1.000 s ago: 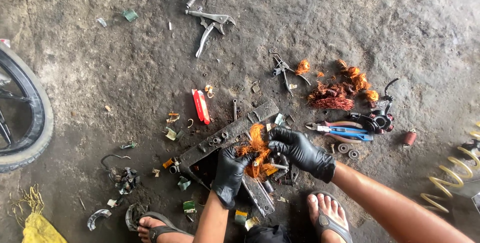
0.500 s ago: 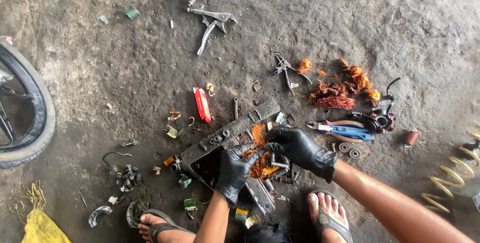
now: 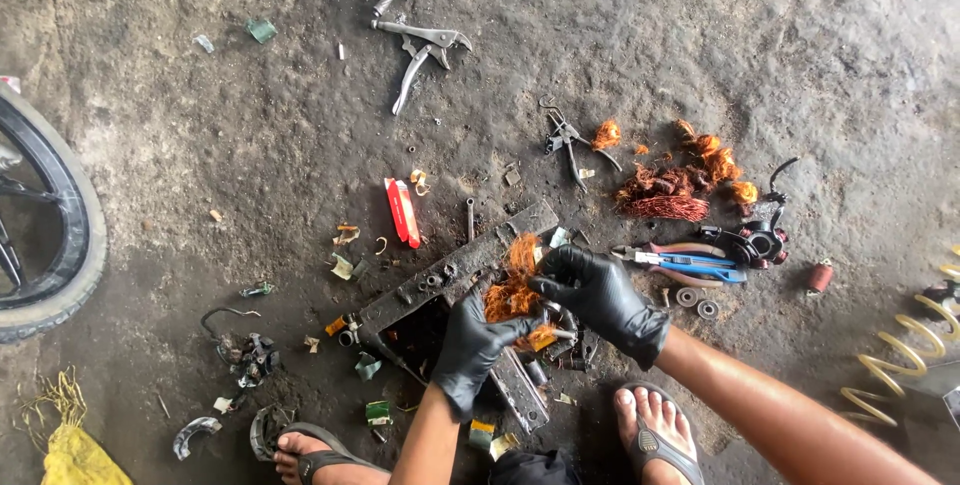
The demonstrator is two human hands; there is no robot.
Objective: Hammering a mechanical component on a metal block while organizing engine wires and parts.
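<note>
A rough, oil-stained grey concrete floor [image 3: 250, 145] fills the view, littered with scrap. At its middle lies a long dark metal frame [image 3: 440, 290], set diagonally, and everything else is placed around it. Directly over the frame, the left hand [image 3: 478, 345] in a black glove closes its fingers around a tangled clump of orange copper wire [image 3: 512, 290], while the black-gloved right hand [image 3: 600, 295] pinches the same clump from the frame's right side. Just left of the frame's upper end lies a small flat red plastic piece [image 3: 403, 212]. To the frame's right rest blue-handled pliers [image 3: 690, 263], and beyond them a pile of reddish copper windings [image 3: 670, 195]. Far above the frame lie grey steel locking pliers [image 3: 420, 55]. Well to the frame's left stands a black rubber tyre [image 3: 60, 235]. Below the frame, two sandalled feet flank the arms.
</note>
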